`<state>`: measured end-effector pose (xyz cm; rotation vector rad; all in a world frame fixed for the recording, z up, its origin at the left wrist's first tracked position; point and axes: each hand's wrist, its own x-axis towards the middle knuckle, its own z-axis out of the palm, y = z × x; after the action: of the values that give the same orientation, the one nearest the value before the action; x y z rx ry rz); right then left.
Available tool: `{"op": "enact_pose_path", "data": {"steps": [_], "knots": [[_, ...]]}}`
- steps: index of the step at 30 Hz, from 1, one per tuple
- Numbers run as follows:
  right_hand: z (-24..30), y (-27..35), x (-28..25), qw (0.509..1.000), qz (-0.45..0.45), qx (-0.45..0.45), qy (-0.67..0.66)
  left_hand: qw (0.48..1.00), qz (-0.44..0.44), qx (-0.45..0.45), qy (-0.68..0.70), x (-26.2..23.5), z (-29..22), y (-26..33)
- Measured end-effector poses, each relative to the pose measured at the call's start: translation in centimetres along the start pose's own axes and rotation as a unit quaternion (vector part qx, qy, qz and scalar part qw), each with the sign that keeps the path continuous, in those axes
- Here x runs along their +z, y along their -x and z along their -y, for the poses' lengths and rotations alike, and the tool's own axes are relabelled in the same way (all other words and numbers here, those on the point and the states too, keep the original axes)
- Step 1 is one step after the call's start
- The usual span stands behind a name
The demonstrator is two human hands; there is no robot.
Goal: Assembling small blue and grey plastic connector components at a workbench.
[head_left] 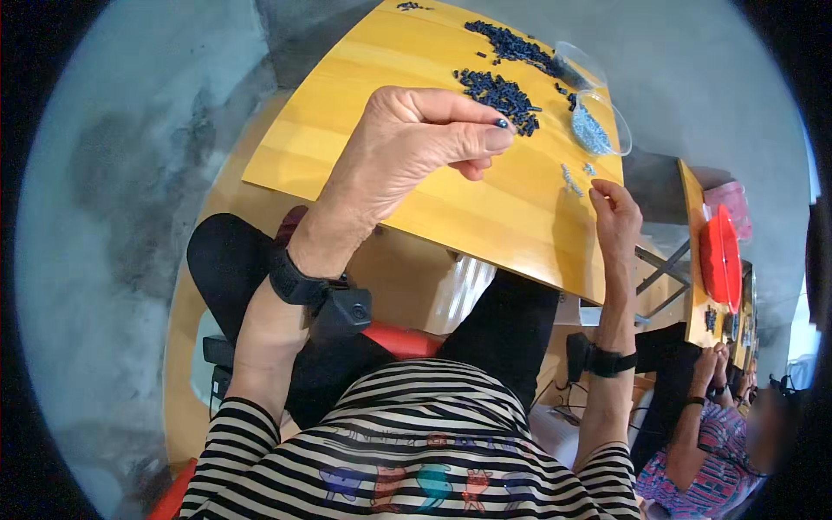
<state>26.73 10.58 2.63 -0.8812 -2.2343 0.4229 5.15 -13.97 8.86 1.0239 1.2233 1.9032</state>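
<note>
My left hand (425, 139) is raised over the yellow table (334, 113), pinching a small dark cylindrical piece (501, 124) between thumb and forefinger. Most of that piece is hidden by the fingertips. Beyond it lies a heap of small dark blue-black cylindrical pieces (498, 91). My right hand (617, 221) is low at the right side of the table, thumb and forefinger closed together; whether anything is between them is too small to see. Just beyond its fingertips are several tiny silvery pieces (571, 180) in a loose row.
A clear plastic tub (607, 126) on its side spills tiny silvery pieces at the right edge. Behind it lies another clear tub (579, 65) beside a second dark heap (511, 43). At right, a person (702, 459) sits by another table with a red basin (721, 260).
</note>
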Motion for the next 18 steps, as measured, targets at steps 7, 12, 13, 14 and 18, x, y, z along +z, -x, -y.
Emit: {"op": "enact_pose_path", "data": {"steps": [7,12,13,14,18], "knots": [[-0.5,-2.7,2.2,0.999,0.032,0.028,0.010,0.999,-0.028,0.005,-0.021,0.0,0.2,-0.3],[-1.7,-3.8,1.6,0.999,0.040,0.033,-0.006,0.998,-0.045,0.017,-0.030,-0.8,0.7,-0.4],[-1.6,-3.8,1.4,0.998,0.039,0.041,-0.013,0.998,-0.056,0.019,-0.037,-1.1,0.7,-0.4],[-1.9,-3.8,1.3,0.999,0.040,0.028,0.004,0.998,-0.057,0.018,-0.038,-1.4,0.8,-0.3],[-1.6,-1.9,0.7,0.997,0.048,0.026,0.048,0.997,-0.060,0.010,-0.047,-2.0,1.5,-0.1]]}}
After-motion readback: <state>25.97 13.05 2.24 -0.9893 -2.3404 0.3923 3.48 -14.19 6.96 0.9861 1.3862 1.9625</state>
